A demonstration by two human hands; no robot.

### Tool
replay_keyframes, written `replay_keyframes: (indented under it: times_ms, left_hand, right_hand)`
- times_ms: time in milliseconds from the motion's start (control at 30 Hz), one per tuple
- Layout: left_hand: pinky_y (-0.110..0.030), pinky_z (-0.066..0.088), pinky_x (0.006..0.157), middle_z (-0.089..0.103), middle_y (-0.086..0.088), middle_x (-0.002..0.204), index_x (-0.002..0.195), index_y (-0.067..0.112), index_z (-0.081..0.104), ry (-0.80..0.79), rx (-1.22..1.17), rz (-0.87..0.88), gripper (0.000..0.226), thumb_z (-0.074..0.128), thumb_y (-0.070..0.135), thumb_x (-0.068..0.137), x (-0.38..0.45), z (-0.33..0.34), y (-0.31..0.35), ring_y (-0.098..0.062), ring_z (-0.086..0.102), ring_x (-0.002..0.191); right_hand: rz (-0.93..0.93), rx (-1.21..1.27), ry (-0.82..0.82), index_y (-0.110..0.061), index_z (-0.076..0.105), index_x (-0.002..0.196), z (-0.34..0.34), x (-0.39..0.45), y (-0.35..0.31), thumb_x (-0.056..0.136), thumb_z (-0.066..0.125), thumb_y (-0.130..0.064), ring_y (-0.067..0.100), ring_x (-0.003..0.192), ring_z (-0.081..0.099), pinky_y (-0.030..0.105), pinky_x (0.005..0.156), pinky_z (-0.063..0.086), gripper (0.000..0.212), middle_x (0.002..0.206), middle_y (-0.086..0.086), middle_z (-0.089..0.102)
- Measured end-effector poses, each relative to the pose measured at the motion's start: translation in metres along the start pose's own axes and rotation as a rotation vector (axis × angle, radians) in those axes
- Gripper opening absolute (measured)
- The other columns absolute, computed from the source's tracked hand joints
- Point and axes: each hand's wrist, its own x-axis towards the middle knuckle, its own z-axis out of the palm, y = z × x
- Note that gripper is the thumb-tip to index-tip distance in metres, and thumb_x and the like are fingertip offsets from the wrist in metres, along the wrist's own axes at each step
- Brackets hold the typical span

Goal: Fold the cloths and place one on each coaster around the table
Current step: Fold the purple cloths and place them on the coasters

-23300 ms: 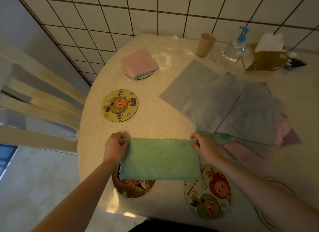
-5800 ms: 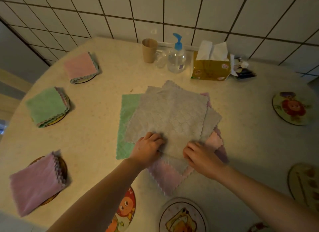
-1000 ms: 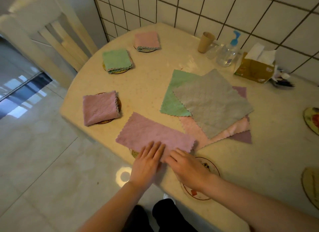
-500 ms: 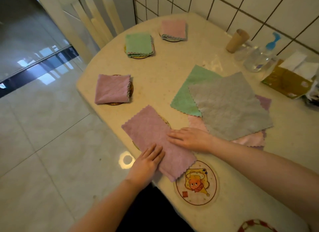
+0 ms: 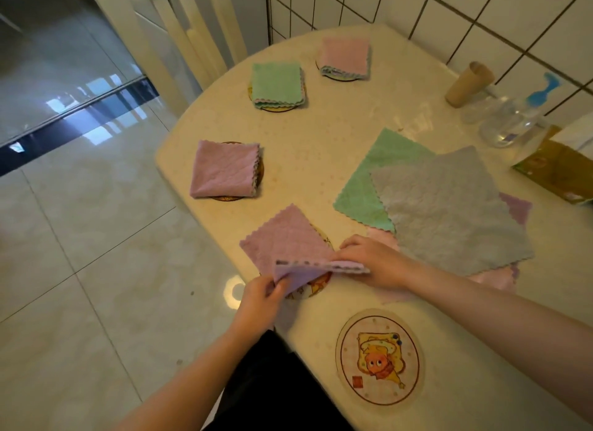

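A: Head view, only cam. L hand [image 5: 261, 294] pinches the near end of the mauve cloth [image 5: 285, 241], thumb on top, lifting it off the table [image 5: 321, 135]. R hand [image 5: 369, 260] pins the fold line, fingers curled on the raised scalloped edge. Cloth sits right betw. both hands, half flat, half in the air.

B: What's under it?

A: A coaster [image 5: 316, 286], mostly covered; only its printed rim peeks out below the lifted flap. Next bare coaster [image 5: 378, 357] lies just near side of R forearm.

B: Step in hand?

A: Judged: 2nd fold, half into quarter. To do it well: carry L corner over to the far corner, match scalloped edges, keep R hand as hinge so the lower layer doesn't drag, then press flat and centre on the coaster.

B: Progress?

A: 3 done, far side of L hand: purple folded cloth [image 5: 224, 170] nearest, green folded cloth [image 5: 277, 84] beyond, pink folded cloth [image 5: 346, 58] furthest, each on its coaster. Unfolded stack beyond R hand: grey cloth [image 5: 449, 212] on top, green cloth [image 5: 369, 186] under it, pink and purple edges poking out.

B: Unclear bits?

A: Stack count n/k, lower layers hidden. Tissue box [image 5: 558, 170] and pump bottle [image 5: 513, 119] blurred, box cut by frame edge. R fingertips partly hidden by the flap.
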Motion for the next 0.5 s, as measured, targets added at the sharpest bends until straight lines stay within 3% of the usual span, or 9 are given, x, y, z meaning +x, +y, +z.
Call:
replay_keyframes:
  times_ms: [33, 100, 167, 267, 500]
  left_hand:
    - [-0.037, 0.049, 0.072, 0.071, -0.011, 0.086, 0.090, 0.010, 0.071, 0.055, -0.111, -0.069, 0.034, 0.059, 0.042, 0.089, 0.004, -0.002, 0.000, -0.026, 0.064, 0.078]
    - [-0.043, 0.054, 0.076, 0.073, -0.012, 0.090, 0.091, 0.008, 0.071, 0.141, -0.282, -0.165, 0.029, 0.060, 0.035, 0.092, 0.008, -0.005, 0.005, -0.027, 0.068, 0.083]
    - [-0.048, 0.057, 0.081, 0.074, -0.012, 0.094, 0.095, 0.009, 0.070, 0.180, -0.415, -0.223, 0.021, 0.059, 0.027, 0.093, 0.013, -0.007, 0.007, -0.032, 0.069, 0.090]
    - [-0.050, 0.057, 0.080, 0.073, -0.014, 0.098, 0.098, 0.012, 0.068, 0.211, -0.503, -0.290, 0.017, 0.054, 0.022, 0.096, 0.019, -0.008, 0.007, -0.032, 0.069, 0.092]
    - [-0.035, 0.060, 0.064, 0.071, -0.009, 0.096, 0.095, 0.018, 0.062, 0.235, -0.534, -0.405, 0.014, 0.049, 0.021, 0.099, 0.028, -0.012, 0.015, -0.026, 0.071, 0.086]
  right_hand:
    - [0.065, 0.111, 0.042, -0.032, 0.059, 0.116, -0.003, 0.007, -0.003, 0.090, 0.058, -0.031, 0.010, 0.107, 0.050, 0.029, 0.082, 0.046, 0.026, 0.109, -0.008, 0.062]
    - [0.150, 0.260, 0.123, -0.026, 0.063, 0.097, -0.008, 0.023, -0.010, 0.090, 0.058, -0.033, 0.006, 0.089, 0.054, 0.027, 0.072, 0.043, 0.011, 0.090, -0.011, 0.061]
    - [0.209, 0.332, 0.186, -0.024, 0.060, 0.082, -0.010, 0.040, -0.015, 0.091, 0.058, -0.031, 0.010, 0.077, 0.058, 0.034, 0.067, 0.043, 0.011, 0.080, -0.008, 0.062]
    - [0.291, 0.262, 0.157, -0.022, 0.053, 0.081, -0.006, 0.058, -0.021, 0.093, 0.051, -0.036, 0.023, 0.073, 0.057, 0.039, 0.067, 0.046, 0.018, 0.078, 0.001, 0.062]
    - [0.434, 0.118, 0.115, -0.022, 0.047, 0.087, -0.003, 0.072, -0.031, 0.097, 0.040, -0.039, 0.024, 0.070, 0.054, 0.034, 0.056, 0.039, 0.020, 0.079, 0.001, 0.056]
